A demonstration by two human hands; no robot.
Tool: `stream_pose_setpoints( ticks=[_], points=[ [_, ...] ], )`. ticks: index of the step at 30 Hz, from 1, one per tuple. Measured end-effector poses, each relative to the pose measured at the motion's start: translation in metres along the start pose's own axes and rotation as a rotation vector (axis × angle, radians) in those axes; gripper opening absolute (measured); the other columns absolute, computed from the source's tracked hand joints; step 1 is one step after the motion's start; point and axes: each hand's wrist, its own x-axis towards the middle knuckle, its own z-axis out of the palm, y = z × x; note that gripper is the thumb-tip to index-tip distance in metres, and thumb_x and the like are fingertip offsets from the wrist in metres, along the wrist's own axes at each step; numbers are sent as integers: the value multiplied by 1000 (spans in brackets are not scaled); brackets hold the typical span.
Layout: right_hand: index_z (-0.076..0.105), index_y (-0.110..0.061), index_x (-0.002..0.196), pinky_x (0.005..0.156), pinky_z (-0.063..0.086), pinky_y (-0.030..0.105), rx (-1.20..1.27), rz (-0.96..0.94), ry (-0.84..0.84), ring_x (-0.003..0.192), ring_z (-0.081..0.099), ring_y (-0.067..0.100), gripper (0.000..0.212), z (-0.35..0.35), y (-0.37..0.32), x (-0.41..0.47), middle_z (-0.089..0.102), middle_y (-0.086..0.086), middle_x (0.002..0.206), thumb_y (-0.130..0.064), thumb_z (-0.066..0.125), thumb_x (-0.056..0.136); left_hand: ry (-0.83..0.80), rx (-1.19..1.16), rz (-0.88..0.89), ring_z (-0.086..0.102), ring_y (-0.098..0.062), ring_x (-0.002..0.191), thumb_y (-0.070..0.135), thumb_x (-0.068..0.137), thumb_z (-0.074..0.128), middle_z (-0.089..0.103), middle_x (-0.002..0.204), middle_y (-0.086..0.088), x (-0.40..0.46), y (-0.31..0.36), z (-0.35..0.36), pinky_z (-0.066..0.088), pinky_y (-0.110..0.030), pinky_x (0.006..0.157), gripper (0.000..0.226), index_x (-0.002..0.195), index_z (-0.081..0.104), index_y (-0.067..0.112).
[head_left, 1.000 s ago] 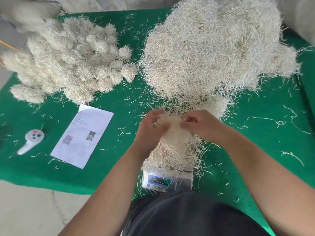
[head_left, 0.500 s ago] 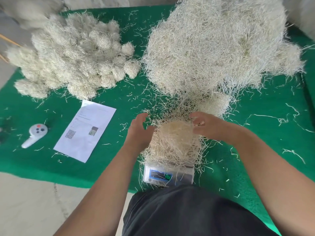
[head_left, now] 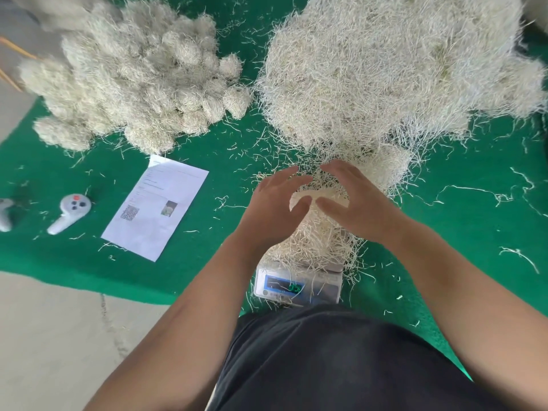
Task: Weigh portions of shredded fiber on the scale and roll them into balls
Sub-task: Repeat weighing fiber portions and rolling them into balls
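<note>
Pale loose portion of shredded fiber [head_left: 314, 241] lies on small grey digital scale [head_left: 298, 284], green digits lit but unreadable. Left hand [head_left: 272, 209] and right hand [head_left: 355, 203] spread flat over top of portion, fingers straight, gripping nothing. Fiber likely very light, springy, sheds strands; best cup from both sides underneath, compress. Big loose pile [head_left: 385, 69] just behind; finished balls [head_left: 142, 81] far left on green mat [head_left: 474, 232].

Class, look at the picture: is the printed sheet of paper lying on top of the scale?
No, the sheet lies on the green mat, left of the scale.
</note>
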Motion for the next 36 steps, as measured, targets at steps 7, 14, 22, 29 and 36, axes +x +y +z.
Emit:
stream_pose_setpoints(
  ticks=[7,14,22,29,36],
  points=[
    [25,-40,161,127,19,54,-50,-80,-43,159,12,15,71,9,-7,-10,10,-11,173,-48,60,99,-36,21,46,35,-30,149,31,103,59,41,162,-1,-9,-3,0,25,-54,124,38,141,60,31],
    [23,-39,161,126,19,55,-72,-81,-38,159,10,20,73,12,-8,-12,8,-8,173,-45,61,98,89,-40,74,46,-23,140,19,101,61,54,151,-1,-17,-6,1,37,-48,118,37,137,65,25],
    [3,-52,158,120,3,55,-176,-19,-71,157,-5,21,97,29,3,-6,-8,-17,170,-70,61,83,116,-7,-203,40,-29,144,31,101,58,45,157,-4,-20,-13,10,33,-55,120,50,150,48,24],
    [36,-27,154,106,50,52,-24,252,-134,131,53,26,71,77,13,0,50,9,150,-20,70,92,-146,-428,-465,51,-18,139,55,105,45,44,160,2,-22,-7,41,41,-45,114,58,158,29,38],
    [65,-40,112,75,65,37,792,153,64,91,75,19,29,32,-61,5,76,0,101,-14,59,100,94,-1267,-592,76,-22,100,44,101,61,77,110,-5,8,45,13,62,-43,87,34,122,65,17]
  ],
)
